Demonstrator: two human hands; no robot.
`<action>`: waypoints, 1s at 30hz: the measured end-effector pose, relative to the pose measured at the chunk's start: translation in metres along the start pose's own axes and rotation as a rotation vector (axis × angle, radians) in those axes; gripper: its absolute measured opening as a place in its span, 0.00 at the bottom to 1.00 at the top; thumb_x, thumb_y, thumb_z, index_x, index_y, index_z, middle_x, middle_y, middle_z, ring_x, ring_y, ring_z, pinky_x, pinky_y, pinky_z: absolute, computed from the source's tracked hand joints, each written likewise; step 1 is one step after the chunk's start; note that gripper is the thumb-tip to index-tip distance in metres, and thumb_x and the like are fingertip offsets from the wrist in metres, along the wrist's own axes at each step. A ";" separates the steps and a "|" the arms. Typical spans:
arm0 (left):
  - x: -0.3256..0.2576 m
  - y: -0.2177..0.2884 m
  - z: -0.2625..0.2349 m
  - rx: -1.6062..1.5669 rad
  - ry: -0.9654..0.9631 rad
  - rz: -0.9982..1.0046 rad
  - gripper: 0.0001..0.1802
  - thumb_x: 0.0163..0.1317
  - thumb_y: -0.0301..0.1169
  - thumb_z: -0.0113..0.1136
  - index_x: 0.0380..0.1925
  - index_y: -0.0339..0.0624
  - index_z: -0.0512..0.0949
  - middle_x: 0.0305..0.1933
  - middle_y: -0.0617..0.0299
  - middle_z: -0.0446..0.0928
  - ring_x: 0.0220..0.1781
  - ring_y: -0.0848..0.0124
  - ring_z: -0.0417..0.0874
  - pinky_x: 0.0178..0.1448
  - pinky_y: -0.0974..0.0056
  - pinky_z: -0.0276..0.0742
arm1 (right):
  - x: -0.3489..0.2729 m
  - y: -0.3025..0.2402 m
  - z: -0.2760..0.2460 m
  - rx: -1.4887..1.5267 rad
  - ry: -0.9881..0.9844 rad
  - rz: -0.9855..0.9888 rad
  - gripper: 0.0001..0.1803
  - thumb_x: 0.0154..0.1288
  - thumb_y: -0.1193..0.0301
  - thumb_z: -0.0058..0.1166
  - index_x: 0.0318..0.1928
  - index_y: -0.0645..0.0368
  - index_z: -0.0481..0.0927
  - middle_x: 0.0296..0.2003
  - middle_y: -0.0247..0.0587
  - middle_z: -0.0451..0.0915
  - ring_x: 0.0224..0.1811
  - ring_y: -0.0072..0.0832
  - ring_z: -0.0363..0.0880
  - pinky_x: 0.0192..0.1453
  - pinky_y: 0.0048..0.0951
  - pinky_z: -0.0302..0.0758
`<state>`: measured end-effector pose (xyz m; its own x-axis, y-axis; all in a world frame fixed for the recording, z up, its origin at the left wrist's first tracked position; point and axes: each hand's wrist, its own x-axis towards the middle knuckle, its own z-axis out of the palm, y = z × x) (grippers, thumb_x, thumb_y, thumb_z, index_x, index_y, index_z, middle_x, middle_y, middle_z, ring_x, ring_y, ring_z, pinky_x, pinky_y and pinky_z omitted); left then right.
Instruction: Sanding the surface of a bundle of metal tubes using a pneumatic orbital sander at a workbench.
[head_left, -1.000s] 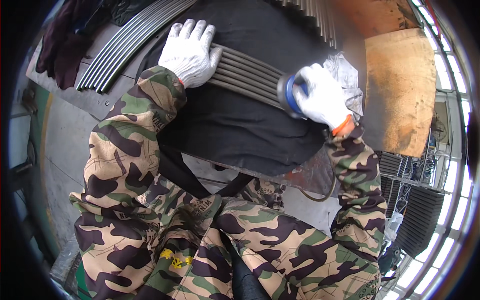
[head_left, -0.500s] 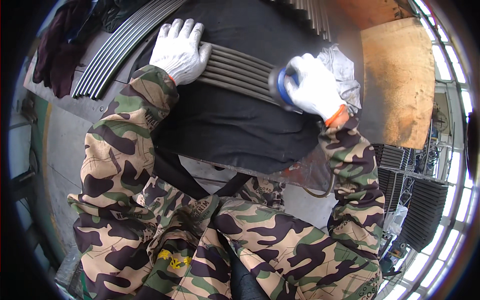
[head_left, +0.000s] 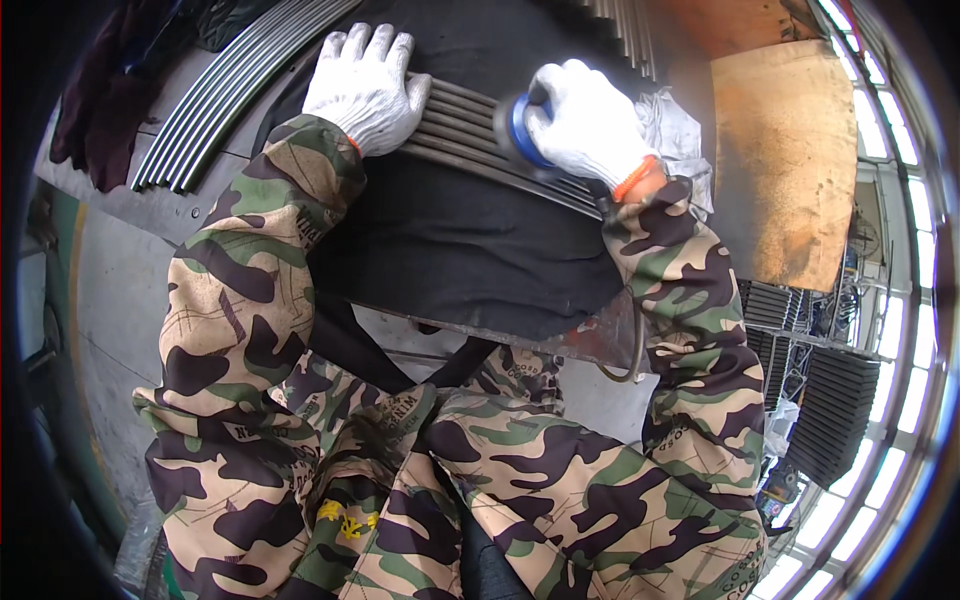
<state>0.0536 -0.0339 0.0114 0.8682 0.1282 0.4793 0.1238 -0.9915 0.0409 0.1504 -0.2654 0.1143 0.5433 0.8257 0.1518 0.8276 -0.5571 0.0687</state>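
Several thin grey metal rods (head_left: 462, 128) lie side by side on a black cloth (head_left: 450, 250). My left hand (head_left: 365, 95), in a white knit glove, lies flat over their left end with the fingers stretched out. My gloved right hand (head_left: 590, 122) is wrapped round a round power sander with a blue rim (head_left: 522, 132). The sander rests on the rods right of their middle, and its pad edge is blurred by motion. Beyond it, the rods' right ends show under my right wrist.
A row of shiny rods (head_left: 235, 90) lies at the far left beside dark red cloth (head_left: 100, 120). More rods (head_left: 630, 40) lie at the back. A grey-white rag (head_left: 680, 140) sits right of my right hand, before a stained wooden board (head_left: 785, 165). A hose (head_left: 636, 345) hangs at the table's front edge.
My right hand has moved the sander left along the rods and slightly away from me, uncovering their right ends. My left hand keeps its place on the rods.
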 end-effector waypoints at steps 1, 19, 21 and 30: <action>0.001 0.003 0.004 -0.003 0.008 0.000 0.28 0.75 0.44 0.54 0.65 0.35 0.76 0.69 0.43 0.77 0.73 0.45 0.75 0.77 0.41 0.66 | -0.001 -0.002 0.001 -0.018 -0.002 0.000 0.11 0.64 0.63 0.62 0.43 0.52 0.85 0.41 0.47 0.83 0.45 0.49 0.84 0.51 0.46 0.82; 0.016 -0.003 0.005 0.094 -0.011 0.116 0.26 0.76 0.42 0.55 0.64 0.35 0.78 0.70 0.42 0.77 0.71 0.45 0.76 0.73 0.43 0.70 | -0.065 0.060 -0.013 -0.045 0.067 -0.118 0.10 0.64 0.64 0.61 0.43 0.51 0.85 0.37 0.47 0.82 0.42 0.48 0.84 0.50 0.47 0.80; 0.014 -0.011 0.006 0.137 -0.030 0.165 0.25 0.76 0.41 0.54 0.64 0.35 0.78 0.70 0.42 0.76 0.71 0.44 0.75 0.73 0.42 0.70 | -0.058 0.055 -0.007 0.003 0.062 -0.097 0.09 0.64 0.64 0.61 0.42 0.51 0.85 0.37 0.46 0.82 0.42 0.48 0.84 0.49 0.47 0.80; -0.014 -0.011 0.004 0.212 -0.124 0.172 0.29 0.78 0.42 0.50 0.72 0.38 0.72 0.75 0.42 0.73 0.77 0.42 0.70 0.80 0.40 0.62 | -0.073 0.058 0.009 0.026 0.083 -0.078 0.09 0.65 0.66 0.60 0.43 0.55 0.82 0.38 0.46 0.80 0.41 0.48 0.81 0.48 0.47 0.79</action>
<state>0.0423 -0.0250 0.0007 0.9355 -0.0262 0.3524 0.0562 -0.9735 -0.2218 0.1602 -0.3575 0.0983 0.4642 0.8559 0.2278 0.8709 -0.4879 0.0585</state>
